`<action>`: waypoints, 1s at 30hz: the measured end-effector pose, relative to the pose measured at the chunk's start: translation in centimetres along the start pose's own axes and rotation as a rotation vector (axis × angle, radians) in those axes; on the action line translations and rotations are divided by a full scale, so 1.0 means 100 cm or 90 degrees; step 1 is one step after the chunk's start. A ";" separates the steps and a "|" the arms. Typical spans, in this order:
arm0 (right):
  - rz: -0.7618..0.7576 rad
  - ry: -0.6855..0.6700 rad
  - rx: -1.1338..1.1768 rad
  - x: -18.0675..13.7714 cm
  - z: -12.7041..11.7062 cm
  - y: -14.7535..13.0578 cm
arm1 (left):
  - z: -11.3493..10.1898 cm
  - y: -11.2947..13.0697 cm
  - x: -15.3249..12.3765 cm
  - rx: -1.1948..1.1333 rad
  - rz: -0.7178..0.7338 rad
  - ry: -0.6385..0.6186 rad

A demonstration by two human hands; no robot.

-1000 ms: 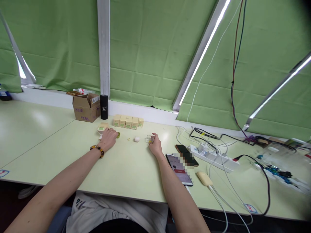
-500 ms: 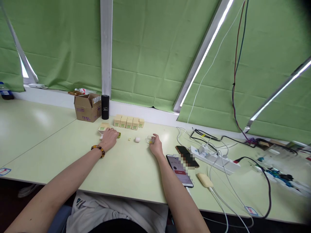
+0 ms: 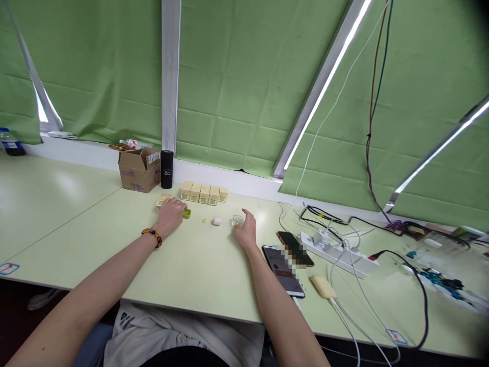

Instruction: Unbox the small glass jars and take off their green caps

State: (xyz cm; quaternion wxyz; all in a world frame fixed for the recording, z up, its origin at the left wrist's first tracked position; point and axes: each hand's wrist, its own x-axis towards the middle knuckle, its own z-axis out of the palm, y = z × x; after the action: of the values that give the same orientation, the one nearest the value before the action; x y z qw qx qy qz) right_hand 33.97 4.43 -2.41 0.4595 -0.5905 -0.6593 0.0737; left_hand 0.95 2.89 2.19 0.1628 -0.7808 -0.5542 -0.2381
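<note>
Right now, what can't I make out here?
All in the head view:
Whether the left hand grips anything: fingers hidden behind its back.
Whether the right hand touches the clear item: too small.
Labels on the small boxes: too small.
Inside the cardboard box: hidden by its wall and flaps.
Screen of the nearer phone: partly pixelated.
Clutter at right edge: blurred.

Right grip point(image 3: 247, 232): wider | left grip point(image 3: 170, 216): more green case point(image 3: 186, 214) bared | phone screen point(image 3: 278, 262): dimmer

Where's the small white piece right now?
In the head view, the small white piece lies on the table slightly left of centre, between the left hand and right hand, just right of tiny yellowish bits.
</note>
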 end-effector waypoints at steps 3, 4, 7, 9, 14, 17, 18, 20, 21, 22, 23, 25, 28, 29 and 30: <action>-0.077 0.029 -0.036 -0.002 -0.004 -0.011 | -0.006 0.000 -0.001 -0.008 -0.005 0.026; -0.108 0.035 -0.047 -0.003 -0.004 -0.015 | -0.007 0.001 -0.001 -0.007 -0.003 0.029; -0.199 0.032 -0.079 -0.007 -0.004 -0.026 | -0.010 0.008 -0.003 -0.009 0.013 0.030; -0.250 0.013 -0.108 -0.009 -0.002 -0.032 | -0.011 0.015 -0.004 -0.016 0.028 0.015; -0.312 -0.067 -0.211 -0.011 0.007 -0.044 | -0.009 0.033 -0.008 -0.016 0.077 -0.042; -0.314 -0.107 -0.252 -0.007 0.013 -0.047 | -0.006 0.041 -0.009 -0.015 0.094 -0.063; -0.313 -0.114 -0.262 -0.005 0.016 -0.047 | -0.005 0.044 -0.010 -0.014 0.097 -0.069; -0.311 -0.121 -0.278 -0.001 0.021 -0.047 | -0.003 0.047 -0.010 -0.014 0.100 -0.079; -0.308 -0.122 -0.283 0.000 0.023 -0.047 | -0.002 0.049 -0.010 -0.013 0.101 -0.083; -0.307 -0.122 -0.286 0.001 0.026 -0.047 | -0.001 0.051 -0.010 -0.011 0.103 -0.087; -0.308 -0.121 -0.287 0.002 0.028 -0.047 | 0.000 0.052 -0.010 -0.008 0.106 -0.089; -0.315 -0.113 -0.286 0.004 0.033 -0.048 | 0.002 0.054 -0.009 -0.001 0.111 -0.092; -0.322 -0.100 -0.284 0.006 0.039 -0.052 | 0.005 0.055 -0.008 0.004 0.116 -0.091; -0.321 -0.098 -0.283 0.006 0.041 -0.053 | 0.006 0.055 -0.009 0.005 0.116 -0.089; -0.319 -0.097 -0.283 0.006 0.043 -0.055 | 0.006 0.054 -0.009 0.006 0.115 -0.086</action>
State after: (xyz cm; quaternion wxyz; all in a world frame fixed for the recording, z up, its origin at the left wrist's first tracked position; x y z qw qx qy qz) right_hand 27.21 5.28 -1.01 0.2728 -0.4883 -0.8165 -0.1430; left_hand 5.97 0.69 1.28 0.1493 -0.8412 -0.4922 -0.1666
